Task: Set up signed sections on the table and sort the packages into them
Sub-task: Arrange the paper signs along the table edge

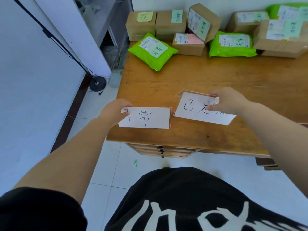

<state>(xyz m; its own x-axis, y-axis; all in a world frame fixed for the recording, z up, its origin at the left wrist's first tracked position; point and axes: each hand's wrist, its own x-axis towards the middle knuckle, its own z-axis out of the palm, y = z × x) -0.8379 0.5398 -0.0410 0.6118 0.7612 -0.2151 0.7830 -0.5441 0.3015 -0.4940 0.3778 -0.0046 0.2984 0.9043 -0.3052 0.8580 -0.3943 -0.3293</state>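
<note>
Head view: left hand point(115, 112) pinches left sign point(146, 117) by its left edge, right hand point(228, 100) pinches right sign point(200, 108) at its right end — both signs at near edge of wooden counter point(191, 77). Packages — cardboard boxes point(170, 24), green mailer bags point(153, 50) — sit along far side.

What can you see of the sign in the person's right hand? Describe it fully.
The right sign is a white paper sheet with black handwritten characters, set in a clear plastic holder whose edges show at the top and left. It lies tilted near the front of the wooden table. The right hand grips its far right end, covering part of the writing. It sits beside the left sign, apparently not touching.
</note>
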